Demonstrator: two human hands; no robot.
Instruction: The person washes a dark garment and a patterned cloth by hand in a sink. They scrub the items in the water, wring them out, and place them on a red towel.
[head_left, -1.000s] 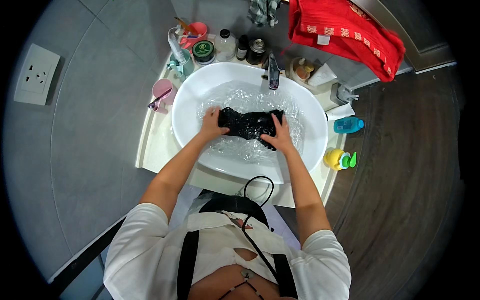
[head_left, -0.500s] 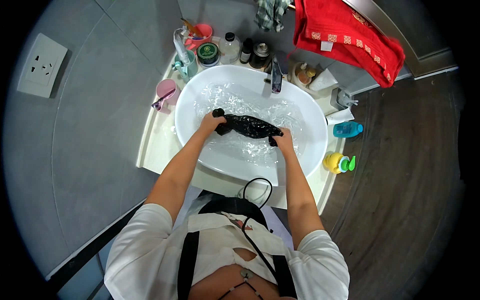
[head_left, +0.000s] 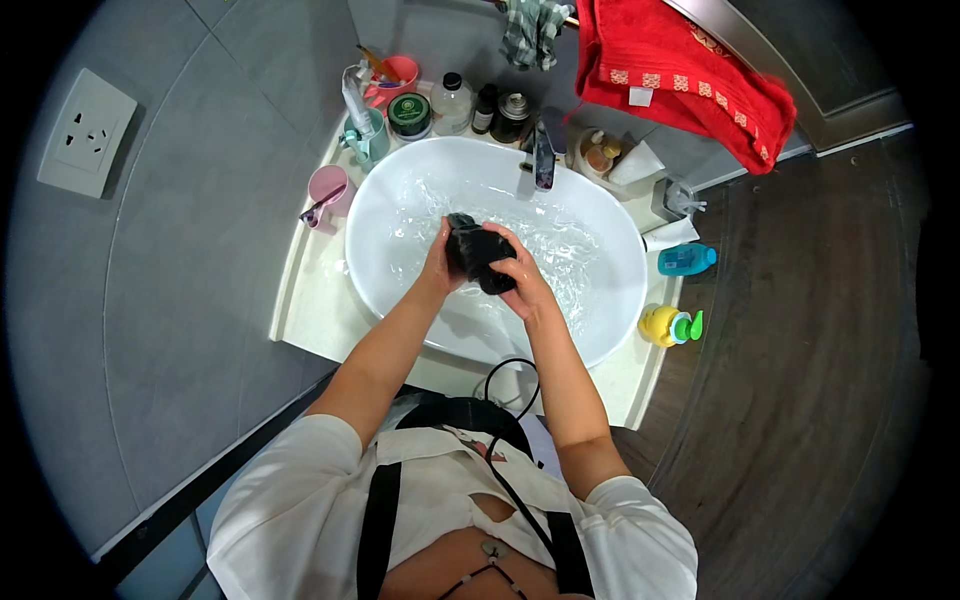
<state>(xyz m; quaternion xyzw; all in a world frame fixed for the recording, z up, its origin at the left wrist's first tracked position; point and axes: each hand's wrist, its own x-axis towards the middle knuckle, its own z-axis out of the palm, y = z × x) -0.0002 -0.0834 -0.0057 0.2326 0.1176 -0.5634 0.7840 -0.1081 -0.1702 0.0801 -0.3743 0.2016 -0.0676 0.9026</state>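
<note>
Since half a second ago, both hands have drawn together, bunching the black cloth (head_left: pixel 478 257) into a wad above the water in the white basin (head_left: pixel 610 300). Left hand (head_left: pixel 441 262) and right hand (head_left: pixel 520 280) clamp the wad between them. At the far right a red towel (head_left: pixel 680 75) hangs; at far centre stands the tap (head_left: pixel 543 155), beside dark jars whose labels seem unreadable. A blue bottle (head_left: pixel 686 259) and a yellow bottle (head_left: pixel 668 325) stand right, a pink cup (head_left: pixel 328 190) left.
</note>
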